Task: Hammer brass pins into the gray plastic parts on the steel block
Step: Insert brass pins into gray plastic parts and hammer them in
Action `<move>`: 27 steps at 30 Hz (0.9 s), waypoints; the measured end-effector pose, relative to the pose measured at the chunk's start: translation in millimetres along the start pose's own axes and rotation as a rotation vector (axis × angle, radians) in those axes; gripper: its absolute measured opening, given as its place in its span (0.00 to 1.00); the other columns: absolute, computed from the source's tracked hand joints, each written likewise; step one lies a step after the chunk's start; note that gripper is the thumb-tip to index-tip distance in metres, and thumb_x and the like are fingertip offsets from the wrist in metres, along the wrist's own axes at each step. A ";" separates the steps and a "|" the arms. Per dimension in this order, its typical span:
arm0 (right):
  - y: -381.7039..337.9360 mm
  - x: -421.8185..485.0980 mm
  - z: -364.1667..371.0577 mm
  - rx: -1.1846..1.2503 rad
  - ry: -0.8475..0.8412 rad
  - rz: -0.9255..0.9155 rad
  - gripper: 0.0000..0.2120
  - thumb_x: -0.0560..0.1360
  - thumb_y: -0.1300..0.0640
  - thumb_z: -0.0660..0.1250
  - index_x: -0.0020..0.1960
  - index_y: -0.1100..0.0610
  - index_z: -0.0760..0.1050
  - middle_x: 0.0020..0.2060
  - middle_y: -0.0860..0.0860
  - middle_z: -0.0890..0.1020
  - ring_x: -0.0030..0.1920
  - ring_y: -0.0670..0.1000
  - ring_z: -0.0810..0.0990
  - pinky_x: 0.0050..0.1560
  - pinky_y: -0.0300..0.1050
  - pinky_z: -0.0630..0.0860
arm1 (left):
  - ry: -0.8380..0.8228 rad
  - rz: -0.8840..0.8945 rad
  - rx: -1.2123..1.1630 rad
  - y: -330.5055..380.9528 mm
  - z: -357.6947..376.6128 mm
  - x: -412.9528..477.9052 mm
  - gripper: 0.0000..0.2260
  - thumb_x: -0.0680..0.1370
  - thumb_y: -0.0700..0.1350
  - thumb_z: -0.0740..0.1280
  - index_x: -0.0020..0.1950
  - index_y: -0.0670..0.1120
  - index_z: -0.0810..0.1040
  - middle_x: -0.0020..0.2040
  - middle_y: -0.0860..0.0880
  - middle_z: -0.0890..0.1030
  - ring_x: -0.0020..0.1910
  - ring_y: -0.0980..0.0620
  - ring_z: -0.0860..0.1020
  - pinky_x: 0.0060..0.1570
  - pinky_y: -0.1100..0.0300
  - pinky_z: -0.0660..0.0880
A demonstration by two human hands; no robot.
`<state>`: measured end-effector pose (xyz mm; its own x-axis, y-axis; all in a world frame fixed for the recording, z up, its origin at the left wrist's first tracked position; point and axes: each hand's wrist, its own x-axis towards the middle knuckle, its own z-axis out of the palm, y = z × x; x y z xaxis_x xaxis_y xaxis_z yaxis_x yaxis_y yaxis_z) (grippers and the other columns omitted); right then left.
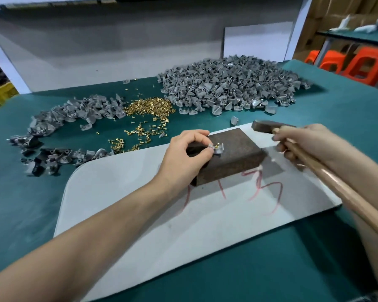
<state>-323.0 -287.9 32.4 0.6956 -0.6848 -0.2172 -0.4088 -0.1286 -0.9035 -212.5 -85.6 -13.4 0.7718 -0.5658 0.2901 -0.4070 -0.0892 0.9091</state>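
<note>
You are at the striking step. Your left hand (188,151) pinches a gray plastic part (218,149) flat on top of the steel block (238,162), thumb and forefinger curled at its near edge, with a brass pin (217,146) standing upright in it. Your right hand (303,142) wraps round the wooden handle of the hammer (336,183), whose dark head hangs just past the block's far right corner, off the part.

The next move calls for a short, square blow on the pin head, with your fingertips kept clear of it. How deep the pin sits I cannot tell; it is small and blurred.

The block is dark, rust-mottled and sharp-edged, and it rests on a smooth white board (162,210) with red scrawl. Beyond, on the green mat (31,203), lie glinting loose pins (148,107) and heaps (227,83) of dull, curved gray parts.
</note>
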 end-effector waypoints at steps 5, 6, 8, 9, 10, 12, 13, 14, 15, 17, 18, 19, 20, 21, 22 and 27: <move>-30.9 -33.0 -4.6 0.134 -0.151 -0.215 0.04 0.72 0.62 0.68 0.40 0.58 0.73 0.24 0.54 0.75 0.19 0.48 0.68 0.20 0.33 0.64 | -0.015 -0.002 -0.018 -1.4 0.2 0.4 0.10 0.74 0.37 0.69 0.39 0.52 0.77 0.57 0.54 0.78 0.61 0.52 0.73 0.64 0.55 0.69; -38.9 -41.6 -0.4 0.072 -0.193 -0.268 0.05 0.72 0.63 0.68 0.40 0.59 0.72 0.24 0.54 0.76 0.19 0.49 0.68 0.20 0.33 0.64 | -0.013 -0.002 -0.019 -1.6 0.1 0.4 0.10 0.74 0.37 0.69 0.39 0.52 0.77 0.57 0.54 0.78 0.61 0.52 0.73 0.64 0.55 0.69; -52.2 -55.0 10.5 -0.166 -0.223 -0.342 0.04 0.72 0.63 0.69 0.42 0.61 0.73 0.24 0.54 0.78 0.17 0.48 0.69 0.19 0.32 0.65 | -0.016 -0.004 -0.023 -2.2 0.6 0.0 0.10 0.74 0.36 0.69 0.39 0.51 0.77 0.57 0.53 0.78 0.61 0.51 0.74 0.63 0.57 0.69; -56.1 -58.7 16.5 -0.294 -0.211 -0.370 0.05 0.72 0.62 0.70 0.42 0.61 0.74 0.23 0.53 0.79 0.17 0.48 0.70 0.19 0.32 0.65 | -0.016 -0.002 -0.030 -2.6 0.5 -0.3 0.11 0.74 0.36 0.69 0.38 0.51 0.76 0.57 0.52 0.78 0.60 0.51 0.74 0.62 0.58 0.70; -58.5 -60.9 22.3 -0.406 -0.190 -0.398 0.06 0.72 0.61 0.70 0.41 0.62 0.74 0.23 0.52 0.78 0.17 0.47 0.70 0.19 0.32 0.66 | -0.016 0.001 -0.038 -2.8 0.6 -0.8 0.11 0.74 0.35 0.69 0.38 0.51 0.76 0.56 0.51 0.78 0.59 0.52 0.75 0.61 0.59 0.70; -59.9 -62.2 32.0 -0.558 -0.132 -0.454 0.10 0.72 0.58 0.69 0.37 0.64 0.74 0.19 0.50 0.76 0.17 0.48 0.71 0.20 0.33 0.68 | -0.021 0.015 -0.052 -2.2 0.8 -1.1 0.11 0.74 0.34 0.69 0.38 0.50 0.76 0.56 0.50 0.79 0.55 0.56 0.76 0.57 0.64 0.71; -59.2 -62.5 35.4 -0.597 -0.108 -0.477 0.13 0.72 0.58 0.68 0.34 0.64 0.73 0.17 0.49 0.74 0.17 0.48 0.71 0.20 0.33 0.68 | -0.027 0.021 -0.057 -1.8 1.2 -0.6 0.11 0.74 0.34 0.69 0.39 0.49 0.77 0.56 0.49 0.79 0.53 0.58 0.77 0.56 0.66 0.72; -58.7 -62.8 37.7 -0.620 -0.093 -0.492 0.14 0.73 0.57 0.68 0.31 0.63 0.71 0.15 0.48 0.73 0.17 0.48 0.71 0.21 0.33 0.68 | -0.029 0.021 -0.063 -1.4 1.6 -0.1 0.10 0.74 0.34 0.69 0.39 0.48 0.77 0.56 0.48 0.79 0.52 0.59 0.77 0.55 0.67 0.72; -58.4 -62.9 39.1 -0.633 -0.083 -0.502 0.16 0.73 0.57 0.67 0.30 0.62 0.70 0.14 0.47 0.72 0.17 0.47 0.71 0.21 0.33 0.68 | -0.029 0.017 -0.068 -1.3 2.0 0.0 0.10 0.74 0.34 0.69 0.39 0.48 0.77 0.57 0.48 0.79 0.51 0.60 0.77 0.55 0.68 0.72; -59.1 -64.7 40.1 -0.647 -0.072 -0.516 0.16 0.72 0.58 0.67 0.28 0.62 0.69 0.14 0.48 0.71 0.17 0.47 0.71 0.21 0.34 0.69 | -0.023 0.010 -0.077 -1.3 2.4 0.3 0.10 0.74 0.34 0.69 0.39 0.48 0.77 0.56 0.49 0.79 0.49 0.63 0.77 0.52 0.70 0.72; -59.2 -65.7 40.3 -0.645 -0.072 -0.522 0.16 0.72 0.59 0.67 0.29 0.63 0.69 0.14 0.48 0.71 0.17 0.47 0.71 0.21 0.34 0.69 | -0.020 0.007 -0.077 -1.6 2.3 0.5 0.10 0.74 0.34 0.69 0.39 0.48 0.77 0.56 0.49 0.79 0.48 0.64 0.77 0.51 0.72 0.71; -59.1 -66.5 40.1 -0.638 -0.073 -0.522 0.15 0.72 0.59 0.67 0.29 0.63 0.69 0.15 0.49 0.70 0.17 0.47 0.71 0.20 0.34 0.69 | -0.018 0.007 -0.077 -1.9 2.2 0.6 0.09 0.74 0.34 0.69 0.38 0.48 0.77 0.56 0.50 0.79 0.47 0.66 0.77 0.50 0.73 0.71; -59.7 -67.3 39.5 -0.634 -0.070 -0.518 0.15 0.72 0.59 0.67 0.29 0.64 0.69 0.16 0.49 0.71 0.18 0.48 0.72 0.20 0.35 0.69 | -0.018 0.007 -0.080 -2.1 2.2 0.6 0.09 0.74 0.34 0.69 0.38 0.48 0.77 0.55 0.50 0.79 0.46 0.67 0.77 0.49 0.74 0.71; -60.5 -68.1 38.7 -0.637 -0.061 -0.516 0.16 0.72 0.59 0.67 0.30 0.65 0.68 0.16 0.50 0.71 0.18 0.49 0.73 0.21 0.36 0.70 | -0.018 0.007 -0.087 -2.3 2.0 0.5 0.09 0.74 0.34 0.69 0.38 0.48 0.77 0.55 0.50 0.79 0.45 0.68 0.77 0.49 0.74 0.71; -61.4 -68.7 37.4 -0.641 -0.044 -0.520 0.16 0.72 0.58 0.67 0.30 0.65 0.68 0.16 0.50 0.71 0.18 0.49 0.74 0.21 0.37 0.70 | -0.018 0.004 -0.095 -2.8 1.8 0.3 0.09 0.74 0.35 0.70 0.39 0.48 0.77 0.55 0.51 0.79 0.46 0.67 0.77 0.49 0.73 0.71; -61.2 -73.5 41.6 -0.686 -0.012 -0.571 0.14 0.72 0.58 0.66 0.34 0.67 0.71 0.29 0.64 0.75 0.26 0.57 0.66 0.28 0.44 0.71 | -0.004 -0.013 -0.099 -4.9 3.0 -0.2 0.09 0.74 0.35 0.70 0.38 0.47 0.77 0.55 0.52 0.79 0.53 0.55 0.78 0.56 0.62 0.73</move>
<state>-324.5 -199.9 88.3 0.9060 -0.3775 0.1912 -0.2585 -0.8515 -0.4562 -212.1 -87.5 -18.8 0.7748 -0.5682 0.2771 -0.3466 -0.0153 0.9379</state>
